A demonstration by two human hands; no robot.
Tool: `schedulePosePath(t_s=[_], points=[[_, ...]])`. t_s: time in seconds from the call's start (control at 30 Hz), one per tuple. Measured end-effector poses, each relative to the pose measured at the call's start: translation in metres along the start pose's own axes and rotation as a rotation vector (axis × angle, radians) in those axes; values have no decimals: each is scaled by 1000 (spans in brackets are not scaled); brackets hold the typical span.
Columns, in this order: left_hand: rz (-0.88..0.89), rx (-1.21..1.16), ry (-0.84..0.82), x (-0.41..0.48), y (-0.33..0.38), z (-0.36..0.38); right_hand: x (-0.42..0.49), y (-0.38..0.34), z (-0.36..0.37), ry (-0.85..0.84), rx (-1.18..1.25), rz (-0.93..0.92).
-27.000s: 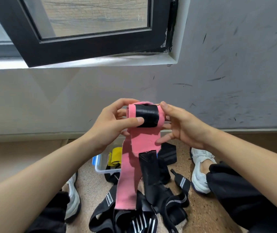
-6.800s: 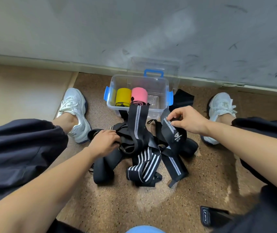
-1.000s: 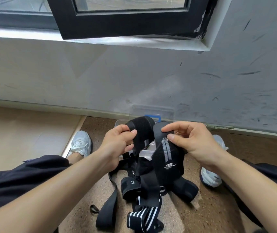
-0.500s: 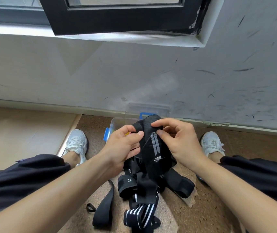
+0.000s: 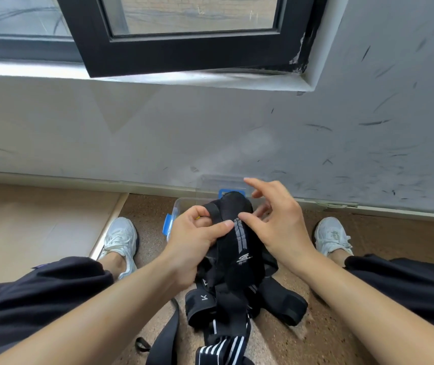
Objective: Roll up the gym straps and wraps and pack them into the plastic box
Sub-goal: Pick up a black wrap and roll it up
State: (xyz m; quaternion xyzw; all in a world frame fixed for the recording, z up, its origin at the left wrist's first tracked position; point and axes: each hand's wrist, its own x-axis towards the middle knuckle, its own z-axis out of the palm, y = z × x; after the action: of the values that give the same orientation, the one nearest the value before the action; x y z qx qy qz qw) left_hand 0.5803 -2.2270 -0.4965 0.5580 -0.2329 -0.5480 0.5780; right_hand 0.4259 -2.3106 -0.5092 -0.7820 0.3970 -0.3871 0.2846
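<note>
Between the knees of a person seated on the floor (image 5: 329, 327), a black wrist wrap (image 5: 239, 248) with a grey stripe is held up just in front of the clear plastic box (image 5: 181, 206), which stands by the wall beyond the hands. The wrap's started roll sits at the top, farthest from the person. Its long axis runs back toward the body, and the tail drops into the pile of black straps (image 5: 284, 304). The left hand (image 5: 192, 238) pinches the roll between thumb and fingers. The right hand (image 5: 276, 222) touches the stripe with its thumb, fingers spread and gripping nothing. The left hand looks the likely anchor for further winding.
</note>
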Motion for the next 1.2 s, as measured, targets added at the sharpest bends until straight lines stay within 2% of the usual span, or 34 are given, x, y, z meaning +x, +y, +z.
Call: schedulePosePath(t_s=[0.1,0.23,0.57,0.67,0.77,0.97,1.2], points=[[53,16,24,2,10,6,10,-7,-7,19,29,123],[83,58,31,3,33,17,20,-21,-29,-109,176,60],[83,12,48,18,97,48,73,-47,-60,-161,327,57],[137,66,51,32,98,50,85,-41,-57,-92,363,42],[116,68,40,42,88,50,89,-21,-43,-38,359,26],[-31,57,155,68,69,47,98,4,-21,-125,349,79],[-13,17,111,79,71,56,100,20,-27,-227,318,76]])
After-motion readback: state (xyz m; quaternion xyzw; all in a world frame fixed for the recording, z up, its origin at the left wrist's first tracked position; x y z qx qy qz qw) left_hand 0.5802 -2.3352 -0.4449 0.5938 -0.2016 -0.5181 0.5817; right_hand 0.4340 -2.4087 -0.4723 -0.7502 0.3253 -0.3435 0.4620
